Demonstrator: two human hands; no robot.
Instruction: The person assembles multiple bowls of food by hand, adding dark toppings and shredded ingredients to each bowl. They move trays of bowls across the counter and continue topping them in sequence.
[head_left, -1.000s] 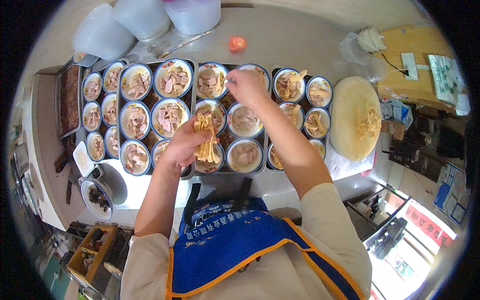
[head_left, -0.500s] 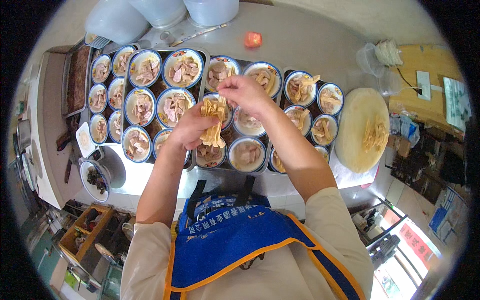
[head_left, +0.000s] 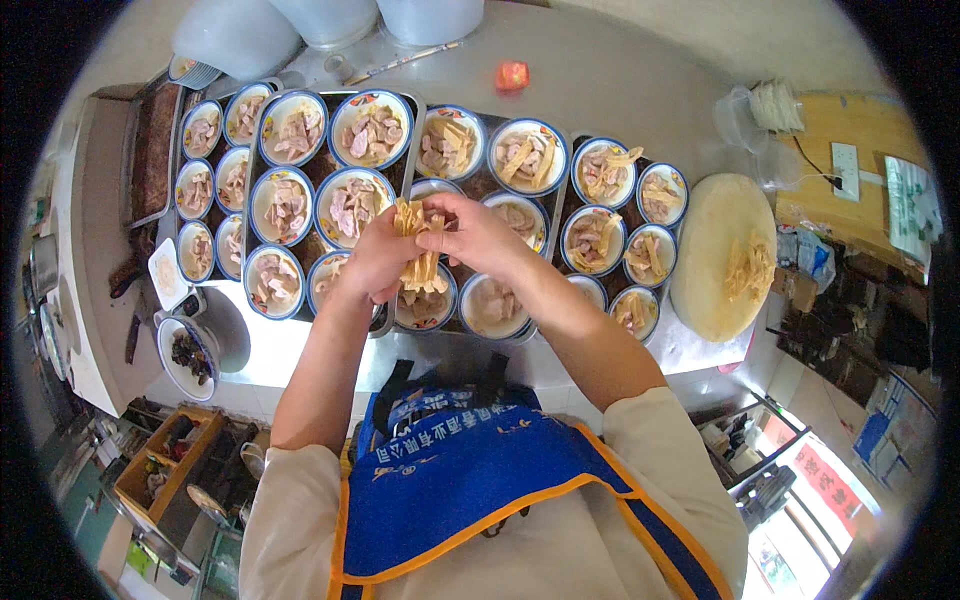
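A bundle of yellow tofu-skin strips (head_left: 424,274) is gripped in my left hand (head_left: 382,252), above the middle tray. My right hand (head_left: 475,238) closes its thumb and fingers on the top of the same bundle. Beneath and around both hands stand blue-rimmed bowls of pale sliced meat; my hands and forearms partly cover several. Yellow strips lie over the meat in the far middle bowl (head_left: 448,146) and in the bowl to its right (head_left: 526,158). A near bowl (head_left: 494,305) by my right wrist shows meat pieces.
More meat bowls (head_left: 291,128) fill the left trays. Strip-topped bowls (head_left: 593,240) stand on the right tray, beside a round board (head_left: 715,290) with a pile of strips (head_left: 750,268). Farther back lie a red packet (head_left: 512,76) and stacked plastic tubs (head_left: 430,20).
My right hand has come down and nearer from the far middle bowl to the bundle in my left hand. Strips now show on that far bowl's meat.
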